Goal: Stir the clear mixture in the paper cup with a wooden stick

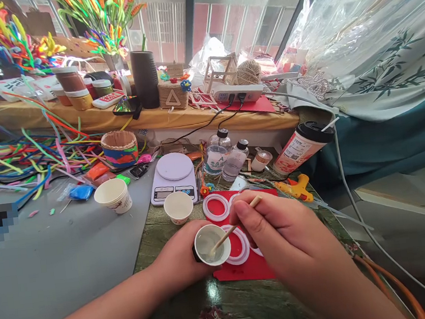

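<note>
My left hand (pixel 190 251) is closed around a small paper cup (pixel 227 245) that holds a clear liquid. Between the thumb and fingers of my right hand (pixel 282 228) is a thin wooden stick (pixel 228 232), its lower end dipped in the liquid. Beneath and behind the cup, white ring-shaped molds (pixel 215 208) lie on a red sheet (pixel 248 273); my right hand partly hides some of them. Just beyond my left hand stands another paper cup (pixel 178 208). A white kitchen scale (pixel 172 179) sits behind that cup.
Two clear bottles (pixel 217 154) with black caps stand right of the scale. A yellow glue gun (pixel 296 188) and a tall drink cup (pixel 301 147) are at the right. Stacked paper cups (pixel 113 195) and a painted pot (pixel 120 149) stand left, near scattered pipe cleaners (pixel 43 158).
</note>
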`<state>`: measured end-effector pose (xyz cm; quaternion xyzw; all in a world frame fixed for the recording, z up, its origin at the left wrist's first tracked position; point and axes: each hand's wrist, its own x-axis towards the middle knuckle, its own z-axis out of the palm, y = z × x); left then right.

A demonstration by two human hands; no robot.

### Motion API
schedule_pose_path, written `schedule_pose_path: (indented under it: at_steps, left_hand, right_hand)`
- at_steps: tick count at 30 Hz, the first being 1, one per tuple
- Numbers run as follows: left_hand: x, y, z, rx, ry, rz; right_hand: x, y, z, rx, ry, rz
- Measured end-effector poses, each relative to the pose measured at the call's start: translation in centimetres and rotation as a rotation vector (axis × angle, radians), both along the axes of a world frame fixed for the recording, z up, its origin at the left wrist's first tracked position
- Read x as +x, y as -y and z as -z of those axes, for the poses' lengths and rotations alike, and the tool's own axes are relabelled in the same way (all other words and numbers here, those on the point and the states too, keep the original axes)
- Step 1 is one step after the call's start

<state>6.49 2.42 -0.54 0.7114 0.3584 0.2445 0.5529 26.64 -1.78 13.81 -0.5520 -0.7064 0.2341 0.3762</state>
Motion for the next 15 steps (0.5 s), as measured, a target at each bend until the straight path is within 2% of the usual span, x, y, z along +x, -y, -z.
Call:
schedule_pose_path:
  at_steps: [4,8,10,15]
  left_hand:
    - [-0.05,0.00,0.17,0.033,-0.028,-0.037]
    - [0.07,-0.09,0.28,0.010,-0.009,0.008]
    - [0.12,-0.09,0.09,0.026,0.002,0.013]
    - [0.04,0.03,-0.35,0.084,-0.001,-0.018]
  right_hand:
    - [0.18,-0.20,0.26,0.084,0.015,0.131]
    - [-0.02,0.16,0.13,0.024,-0.041,-0.009]
    - [0.02,0.23,-0.08,0.007,-0.016,-0.027]
    - [0.57,-0.20,0.00,0.073,0.020,0.136]
